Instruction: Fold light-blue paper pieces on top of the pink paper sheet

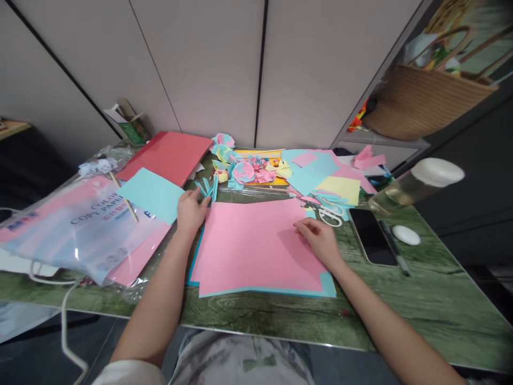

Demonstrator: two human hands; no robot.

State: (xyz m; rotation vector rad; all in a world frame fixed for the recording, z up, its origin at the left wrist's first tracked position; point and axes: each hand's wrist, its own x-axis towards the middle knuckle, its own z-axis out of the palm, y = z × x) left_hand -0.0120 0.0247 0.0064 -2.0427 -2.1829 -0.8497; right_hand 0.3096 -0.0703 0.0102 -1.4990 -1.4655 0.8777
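Observation:
In the head view, my left hand (192,209) is at the upper left corner of a stack of coloured sheets. Its thumb and fingers close on a bunch of narrow blue paper strips (208,188). A pink sheet (252,246) tops the stack, with blue sheet edges (268,293) showing beneath it. My right hand (320,240) is over the right side of the pink sheet. Its fingers are curled, thumb and forefinger together, and anything between them is hidden. White-handled scissors (331,215) lie just beyond this hand, partly among paper scraps.
Paper flowers (244,172) and cut sheets (308,174) lie along the back. A clear copy-paper bag (92,224) and a red sheet (168,158) are on the left. At right are a phone (372,236), a pen (395,248), a white oval object (406,235) and a bottle (417,184).

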